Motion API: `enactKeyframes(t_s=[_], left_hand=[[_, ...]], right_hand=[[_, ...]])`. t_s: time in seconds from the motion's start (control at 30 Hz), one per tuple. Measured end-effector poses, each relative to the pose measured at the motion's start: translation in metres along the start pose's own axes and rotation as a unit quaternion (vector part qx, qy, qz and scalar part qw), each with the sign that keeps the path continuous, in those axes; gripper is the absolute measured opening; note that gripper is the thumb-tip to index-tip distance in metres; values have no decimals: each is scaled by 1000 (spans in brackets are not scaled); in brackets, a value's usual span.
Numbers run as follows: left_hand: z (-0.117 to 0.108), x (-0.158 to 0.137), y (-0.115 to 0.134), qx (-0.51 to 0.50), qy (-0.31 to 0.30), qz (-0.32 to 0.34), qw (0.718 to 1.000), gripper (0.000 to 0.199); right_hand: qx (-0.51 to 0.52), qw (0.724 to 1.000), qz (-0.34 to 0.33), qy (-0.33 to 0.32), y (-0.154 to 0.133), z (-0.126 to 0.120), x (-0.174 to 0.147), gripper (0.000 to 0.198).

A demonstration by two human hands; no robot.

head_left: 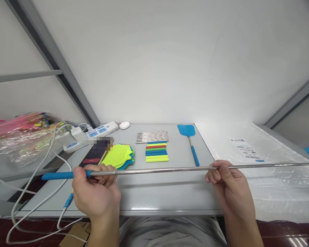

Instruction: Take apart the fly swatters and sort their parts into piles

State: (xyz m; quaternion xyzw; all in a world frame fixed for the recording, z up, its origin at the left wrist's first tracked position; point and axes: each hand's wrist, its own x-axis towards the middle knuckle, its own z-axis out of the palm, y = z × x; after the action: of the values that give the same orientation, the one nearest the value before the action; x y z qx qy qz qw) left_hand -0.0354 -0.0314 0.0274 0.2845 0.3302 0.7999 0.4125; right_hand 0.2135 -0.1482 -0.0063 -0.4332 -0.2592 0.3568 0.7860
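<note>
A telescopic fly swatter [157, 170] stretches level across the view, its steel rod pulled out long. My left hand [98, 192] is closed around the rod beside its blue handle. Farther along, my right hand [230, 187] pinches the thinner part of the rod between thumb and fingers. The blue swatter head is cut off at the right edge. Behind the rod lie a collapsed blue fly swatter [189, 140], several coloured handles [156, 151] in a row, several steel rods [151, 136] and a stack of swatter heads [118, 156], yellow-green on top.
A phone [95, 152] lies at the left by a power strip [103, 130] and a white mouse-shaped item [124, 125]. White cables [45, 157] hang over the left edge. Plastic-wrapped goods [23, 137] sit far left. A white plastic bag [221, 140] with a label covers the right side.
</note>
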Motion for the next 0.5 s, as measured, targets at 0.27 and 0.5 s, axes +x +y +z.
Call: enactKeyframes(t_s=[0.27,0.5], left_hand=[[-6,18,8,-4,48,-3,999,43],[-10,23,16,36,43,25,998,40]], right_hand=[[30,999,-1,30,6,-9,5,20],[58,993,-33,95,-10,-10,8,22]])
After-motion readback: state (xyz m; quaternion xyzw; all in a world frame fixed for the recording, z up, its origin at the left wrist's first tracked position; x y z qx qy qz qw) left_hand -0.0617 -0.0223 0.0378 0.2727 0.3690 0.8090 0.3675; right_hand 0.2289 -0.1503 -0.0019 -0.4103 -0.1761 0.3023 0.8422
